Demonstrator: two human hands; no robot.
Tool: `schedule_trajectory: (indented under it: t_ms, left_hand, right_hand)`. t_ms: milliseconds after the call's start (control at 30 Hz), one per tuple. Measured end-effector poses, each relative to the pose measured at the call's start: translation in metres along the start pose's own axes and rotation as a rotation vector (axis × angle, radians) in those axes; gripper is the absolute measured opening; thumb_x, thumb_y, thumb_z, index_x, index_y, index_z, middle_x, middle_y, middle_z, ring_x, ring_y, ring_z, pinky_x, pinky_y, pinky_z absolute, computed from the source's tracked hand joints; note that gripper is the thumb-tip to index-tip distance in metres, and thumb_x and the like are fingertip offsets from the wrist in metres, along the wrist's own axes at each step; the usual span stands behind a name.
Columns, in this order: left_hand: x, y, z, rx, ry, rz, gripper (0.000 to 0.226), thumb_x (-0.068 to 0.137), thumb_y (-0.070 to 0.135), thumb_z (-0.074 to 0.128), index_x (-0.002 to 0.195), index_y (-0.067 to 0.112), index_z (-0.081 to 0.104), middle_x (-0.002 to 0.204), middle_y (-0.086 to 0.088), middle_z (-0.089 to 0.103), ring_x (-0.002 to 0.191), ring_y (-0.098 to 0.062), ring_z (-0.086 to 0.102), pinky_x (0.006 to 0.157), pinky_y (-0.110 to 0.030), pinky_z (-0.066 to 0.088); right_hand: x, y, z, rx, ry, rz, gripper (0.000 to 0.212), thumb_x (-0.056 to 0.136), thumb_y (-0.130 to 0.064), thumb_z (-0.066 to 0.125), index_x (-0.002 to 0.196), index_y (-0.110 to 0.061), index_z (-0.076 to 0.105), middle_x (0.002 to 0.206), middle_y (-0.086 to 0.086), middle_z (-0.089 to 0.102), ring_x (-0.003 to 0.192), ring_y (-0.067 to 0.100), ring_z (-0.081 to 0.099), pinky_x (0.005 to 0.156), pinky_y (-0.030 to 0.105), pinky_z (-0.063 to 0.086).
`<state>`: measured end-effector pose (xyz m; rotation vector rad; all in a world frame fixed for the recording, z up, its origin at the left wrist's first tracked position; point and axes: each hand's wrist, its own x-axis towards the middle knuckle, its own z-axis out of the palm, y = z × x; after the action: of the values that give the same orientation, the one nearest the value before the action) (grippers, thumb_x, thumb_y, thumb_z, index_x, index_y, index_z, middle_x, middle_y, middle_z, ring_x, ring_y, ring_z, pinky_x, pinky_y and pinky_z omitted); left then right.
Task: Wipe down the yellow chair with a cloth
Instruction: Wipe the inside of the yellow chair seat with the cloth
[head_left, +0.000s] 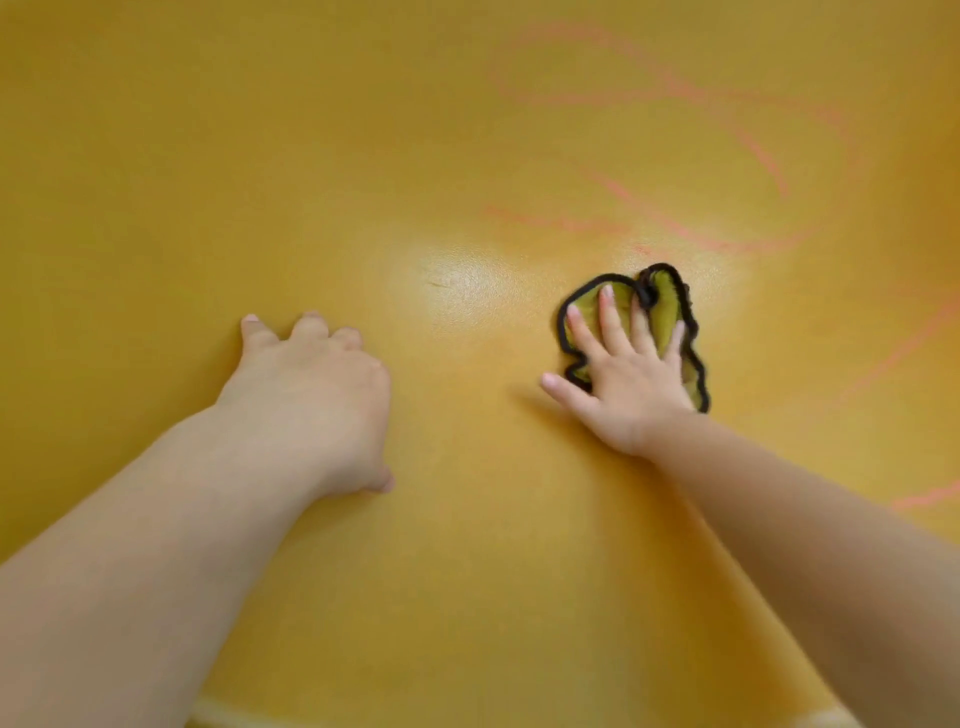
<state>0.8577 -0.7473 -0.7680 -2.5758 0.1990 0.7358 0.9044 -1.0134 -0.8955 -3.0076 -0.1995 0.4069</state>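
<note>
Yellow chair (363, 156) surface fills the view.

Right hand (623, 374): flat, fingers straight and spread, palm pressing the cloth (667, 291) onto the plastic. The cloth is bunched under the fingers and palm, with its black hem showing past the fingertips and along the little-finger side.

Left hand (317, 395): off to the thumb side of the right hand, apart from it. Fingers loosely bent, tips resting on the chair, holding nothing; reads as a brace.

Pink scribble marks (761, 156) lie beyond the right fingertips and out toward the little-finger side, the nearest stroke just past the cloth hem.

Judgement: the next stroke goes forward and outward. The right hand is the nearer one.
</note>
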Motion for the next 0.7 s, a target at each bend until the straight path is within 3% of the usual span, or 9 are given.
schedule_trajectory:
  t_ms: [67,167,233,300,367,433,500,567,700]
  left_hand:
    - [-0.001,0.000,-0.001,-0.007,0.000,0.000,0.083,0.078,0.076,0.064,0.141,0.024,0.049,0.157,-0.002,0.032,0.150,-0.032,0.019,0.118,-0.064,0.022]
    - [-0.002,0.000,-0.004,-0.034,0.051,0.017,0.074,0.080,0.077,0.060,0.133,0.025,0.053,0.147,0.003,0.044,0.140,-0.025,0.035,0.112,-0.054,0.034]
    - [-0.005,0.001,-0.004,-0.073,0.091,0.048,0.064,0.082,0.075,0.059,0.125,0.027,0.055,0.137,0.006,0.049,0.130,-0.021,0.044,0.099,-0.042,0.040]
    - [-0.006,0.004,-0.005,-0.091,0.098,0.081,0.056,0.084,0.073,0.058,0.118,0.029,0.056,0.132,0.008,0.051,0.126,-0.020,0.048,0.088,-0.037,0.038]
    - [-0.008,0.006,-0.006,-0.097,0.081,0.096,0.046,0.085,0.071,0.059,0.107,0.031,0.053,0.127,0.009,0.052,0.122,-0.019,0.049,0.083,-0.036,0.034]
    - [-0.009,0.008,-0.007,-0.096,0.040,0.098,0.042,0.086,0.070,0.059,0.098,0.031,0.045,0.124,0.009,0.052,0.121,-0.019,0.048,0.082,-0.035,0.033]
    - [-0.010,0.009,-0.008,-0.086,0.012,0.105,0.041,0.088,0.068,0.057,0.098,0.030,0.044,0.126,0.009,0.051,0.123,-0.020,0.046,0.084,-0.036,0.035]
    - [-0.010,0.009,-0.007,-0.070,0.012,0.115,0.037,0.091,0.065,0.056,0.104,0.031,0.049,0.131,0.009,0.051,0.125,-0.020,0.043,0.089,-0.038,0.038]
    - [-0.009,0.006,-0.005,-0.059,0.041,0.128,0.042,0.094,0.060,0.053,0.122,0.029,0.055,0.133,0.009,0.051,0.126,-0.020,0.043,0.092,-0.038,0.039]
  right_hand:
    - [-0.012,-0.043,0.007,0.042,-0.032,-0.099,0.107,0.064,-0.096,-0.011,0.158,-0.044,-0.014,0.165,-0.006,-0.027,0.154,0.031,-0.019,0.117,0.070,-0.011]
    - [-0.066,-0.076,0.013,0.008,-0.168,-0.497,0.101,0.072,-0.095,0.001,0.157,-0.044,-0.016,0.164,-0.010,-0.030,0.152,0.027,-0.027,0.117,0.063,-0.019]
    - [-0.095,-0.065,0.010,-0.008,-0.251,-0.652,0.089,0.082,-0.088,0.014,0.156,-0.048,-0.015,0.163,-0.017,-0.031,0.150,0.019,-0.032,0.117,0.059,-0.023]
    - [-0.107,-0.042,0.001,0.100,-0.264,-0.687,0.079,0.089,-0.081,0.016,0.158,-0.050,-0.006,0.165,-0.023,-0.021,0.152,0.012,-0.027,0.118,0.060,-0.020]
    - [-0.107,-0.023,-0.007,0.296,-0.162,-0.674,0.072,0.096,-0.074,0.019,0.161,-0.043,0.008,0.168,-0.021,-0.003,0.156,0.012,-0.009,0.122,0.058,-0.011]
    - [-0.096,-0.015,-0.009,0.370,-0.068,-0.615,0.069,0.101,-0.065,0.020,0.162,-0.034,0.013,0.170,-0.015,0.003,0.157,0.010,0.000,0.125,0.055,-0.003]
    - [-0.078,-0.019,-0.005,0.227,-0.097,-0.497,0.073,0.099,-0.069,0.011,0.162,-0.034,0.000,0.169,-0.010,-0.012,0.155,0.009,-0.012,0.126,0.053,-0.002]
    - [-0.057,-0.031,0.005,-0.012,-0.104,-0.339,0.081,0.094,-0.072,0.003,0.162,-0.029,-0.008,0.167,0.003,-0.024,0.154,0.020,-0.020,0.125,0.053,-0.005]
    - [0.005,-0.076,0.003,-0.020,0.047,0.018,0.085,0.100,-0.066,0.012,0.161,-0.012,-0.007,0.165,0.023,-0.019,0.153,0.040,-0.016,0.122,0.059,-0.010]
